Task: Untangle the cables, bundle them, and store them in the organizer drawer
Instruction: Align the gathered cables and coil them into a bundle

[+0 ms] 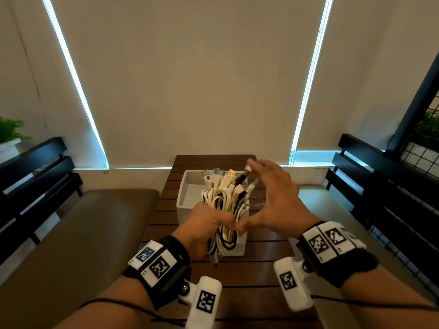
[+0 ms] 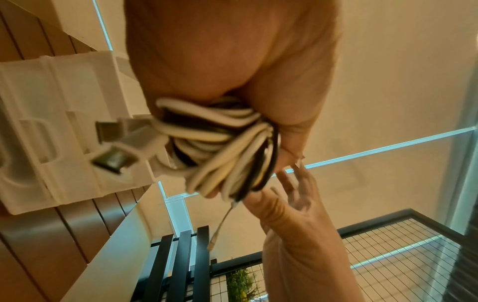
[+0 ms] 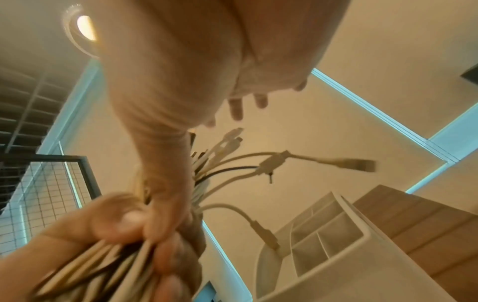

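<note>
The left hand clutches a bundle of white and black cables above a white organizer drawer on the counter. The right hand is spread, thumb against the bundle, fingertips by the plug ends.

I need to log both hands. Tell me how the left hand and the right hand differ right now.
The left hand is curled in a fist around the cable bundle; the right hand is spread, its fingers straight. The left grips the bundle's middle, while the right reaches over the plugs at the top. Both are held above the white organizer.
</note>
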Tool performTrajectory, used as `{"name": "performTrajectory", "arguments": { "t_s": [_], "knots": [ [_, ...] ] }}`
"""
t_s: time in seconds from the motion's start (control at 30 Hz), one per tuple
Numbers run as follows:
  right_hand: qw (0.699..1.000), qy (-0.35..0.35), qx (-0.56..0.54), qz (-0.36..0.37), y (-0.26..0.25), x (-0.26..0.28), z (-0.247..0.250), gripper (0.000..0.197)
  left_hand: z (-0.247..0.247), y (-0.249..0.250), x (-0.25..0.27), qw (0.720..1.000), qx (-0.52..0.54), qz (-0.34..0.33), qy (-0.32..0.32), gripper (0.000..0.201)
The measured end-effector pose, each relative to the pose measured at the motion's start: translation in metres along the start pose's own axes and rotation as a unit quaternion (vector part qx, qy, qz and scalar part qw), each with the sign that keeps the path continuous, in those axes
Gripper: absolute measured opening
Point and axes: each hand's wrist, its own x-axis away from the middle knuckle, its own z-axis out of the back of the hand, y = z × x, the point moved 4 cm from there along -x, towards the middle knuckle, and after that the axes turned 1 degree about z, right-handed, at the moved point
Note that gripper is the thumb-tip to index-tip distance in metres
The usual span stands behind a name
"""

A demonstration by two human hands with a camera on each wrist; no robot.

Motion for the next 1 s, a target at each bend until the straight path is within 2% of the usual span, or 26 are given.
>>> {"name": "performTrajectory", "arguments": {
  "t_s": [0.07, 0.1, 0.13, 0.17, 0.23, 0.33, 0.4, 0.5, 0.57, 0.63, 0.67, 0.73, 0.8, 0.83, 0.93, 1.0],
  "knots": [
    [0.995, 0.045, -0.074, -0.052, 0.004, 0.006, -0.007, 0.137, 0.005, -0.003, 0.001, 1.000, 0.017, 0.004, 0.018, 0.023],
    [0.987, 0.061, -0.122, -0.083, 0.007, 0.007, -0.010, 0.129, 0.007, -0.005, 0.001, 0.999, 0.032, 0.008, 0.019, 0.022],
    [0.976, 0.073, -0.167, -0.117, 0.011, 0.008, -0.013, 0.112, 0.008, -0.007, 0.000, 0.999, 0.052, 0.009, 0.015, 0.024],
    [0.966, 0.072, -0.200, -0.145, 0.014, 0.010, -0.016, 0.086, 0.008, -0.008, 0.000, 0.997, 0.073, 0.011, 0.012, 0.029],
    [0.958, 0.014, -0.239, -0.159, 0.012, 0.012, -0.024, 0.039, 0.010, -0.009, -0.002, 0.995, 0.099, 0.009, 0.006, 0.041],
    [0.914, -0.094, -0.372, -0.133, 0.000, 0.017, -0.040, 0.020, 0.008, -0.006, -0.002, 0.994, 0.105, -0.013, -0.028, 0.046],
    [0.905, -0.082, -0.404, -0.107, -0.006, 0.016, -0.039, 0.011, 0.007, -0.004, -0.002, 0.993, 0.106, -0.020, -0.052, 0.045],
    [0.929, -0.024, -0.364, -0.053, -0.011, 0.011, -0.035, 0.018, 0.009, -0.005, -0.002, 0.991, 0.108, -0.006, -0.073, 0.041],
    [0.936, 0.002, -0.348, -0.047, -0.014, 0.012, -0.036, 0.018, 0.009, -0.005, -0.001, 0.989, 0.117, 0.002, -0.089, 0.040],
    [0.906, -0.004, -0.414, -0.086, -0.012, 0.014, -0.041, 0.011, 0.011, -0.005, -0.001, 0.986, 0.128, 0.001, -0.103, 0.038],
    [0.879, -0.027, -0.461, -0.119, -0.011, 0.015, -0.046, 0.017, 0.012, -0.005, 0.000, 0.985, 0.134, -0.005, -0.108, 0.038],
    [0.801, -0.108, -0.560, -0.181, -0.010, 0.020, -0.056, 0.040, 0.012, -0.005, 0.001, 0.981, 0.151, -0.017, -0.120, 0.045],
    [0.730, -0.167, -0.632, -0.201, -0.017, 0.025, -0.057, 0.038, 0.010, -0.006, 0.002, 0.979, 0.155, -0.017, -0.133, 0.049],
    [0.718, -0.172, -0.645, -0.197, -0.018, 0.025, -0.057, 0.038, 0.008, -0.007, 0.002, 0.978, 0.154, -0.016, -0.137, 0.045],
    [0.737, -0.135, -0.636, -0.186, -0.015, 0.019, -0.056, 0.037, 0.007, -0.009, 0.002, 0.979, 0.153, -0.016, -0.131, 0.032],
    [0.729, -0.110, -0.649, -0.188, -0.013, 0.017, -0.055, 0.036, 0.007, -0.012, 0.001, 0.981, 0.150, -0.013, -0.126, 0.029]
  ]
}}
